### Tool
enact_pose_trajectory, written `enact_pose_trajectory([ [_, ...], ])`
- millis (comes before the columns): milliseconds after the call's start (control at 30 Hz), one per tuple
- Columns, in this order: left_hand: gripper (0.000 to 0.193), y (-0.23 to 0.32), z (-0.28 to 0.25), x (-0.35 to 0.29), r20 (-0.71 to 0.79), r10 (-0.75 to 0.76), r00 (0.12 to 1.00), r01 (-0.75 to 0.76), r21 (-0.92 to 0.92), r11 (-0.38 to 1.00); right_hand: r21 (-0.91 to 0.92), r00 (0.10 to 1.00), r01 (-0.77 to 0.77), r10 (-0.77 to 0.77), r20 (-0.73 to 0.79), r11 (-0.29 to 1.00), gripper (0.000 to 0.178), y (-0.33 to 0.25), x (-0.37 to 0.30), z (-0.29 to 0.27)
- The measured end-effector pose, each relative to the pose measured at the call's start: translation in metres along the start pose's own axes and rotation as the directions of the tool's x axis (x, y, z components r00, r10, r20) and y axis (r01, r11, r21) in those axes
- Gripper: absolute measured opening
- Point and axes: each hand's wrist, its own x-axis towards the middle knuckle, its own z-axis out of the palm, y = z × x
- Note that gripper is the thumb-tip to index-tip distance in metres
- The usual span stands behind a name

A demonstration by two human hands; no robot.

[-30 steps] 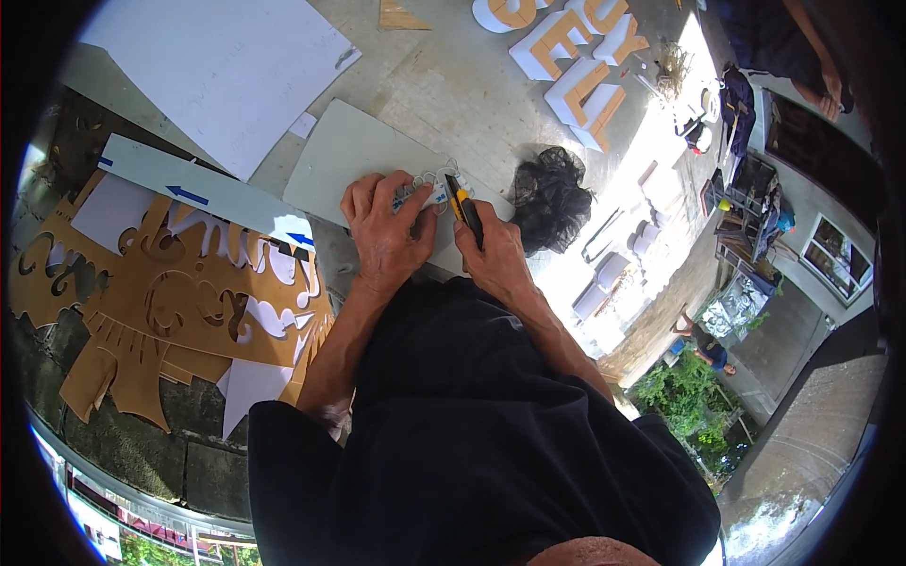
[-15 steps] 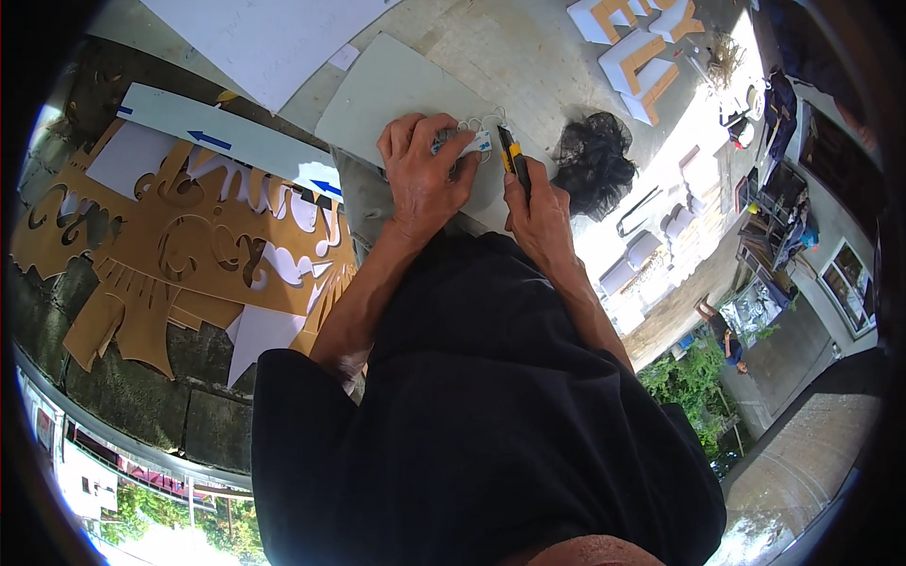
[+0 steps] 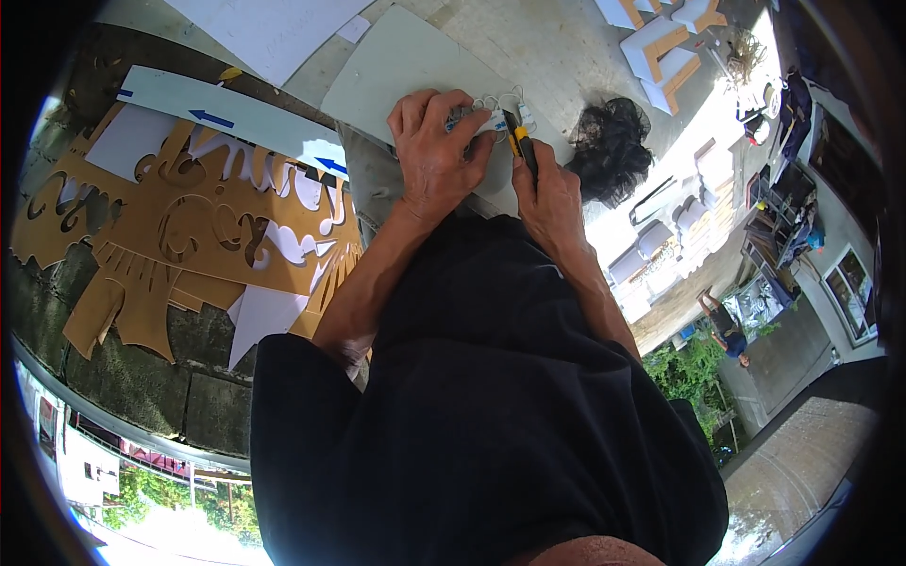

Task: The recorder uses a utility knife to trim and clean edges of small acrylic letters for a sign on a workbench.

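Left hand (image 3: 437, 151), half curled, holds a white strip (image 3: 497, 121) on a gray board (image 3: 401, 61); right hand (image 3: 552, 193) tightly grips a box cutter (image 3: 521, 141).

The head-worn fisheye camera faces downward past the wearer's dark shirt (image 3: 491, 396) onto the nearby grey work surface (image 3: 540, 45).

Blue leftward arrows (image 3: 211, 119) mark a pale strip (image 3: 264, 130); block letters (image 3: 653, 62) lie farther off.

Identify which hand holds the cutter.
The right hand: its grip is around the yellow-and-black cutter, while the left hand is at a small white piece.
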Motion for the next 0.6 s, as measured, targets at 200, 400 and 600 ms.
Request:
enact_pose_trajectory([
  [200,0.035,-0.0005,0.0010,-0.0005,-0.002,0.003,1.000,-0.003,-0.002,1.000,0.000,0.996,0.059,-0.059,-0.066,0.998,0.025,0.0069,-0.0004,0.0064],
  [400,0.035,-0.0009,0.0016,0.0001,-0.001,0.004,1.000,-0.004,0.003,1.000,-0.020,0.996,0.065,-0.066,-0.065,0.998,0.025,0.0051,0.0009,0.0056],
  [600,0.036,-0.0001,0.0015,0.0003,-0.005,0.010,1.000,-0.010,0.008,1.000,-0.120,0.998,0.061,-0.062,-0.008,0.991,0.023,0.0011,0.0034,0.0050],
])
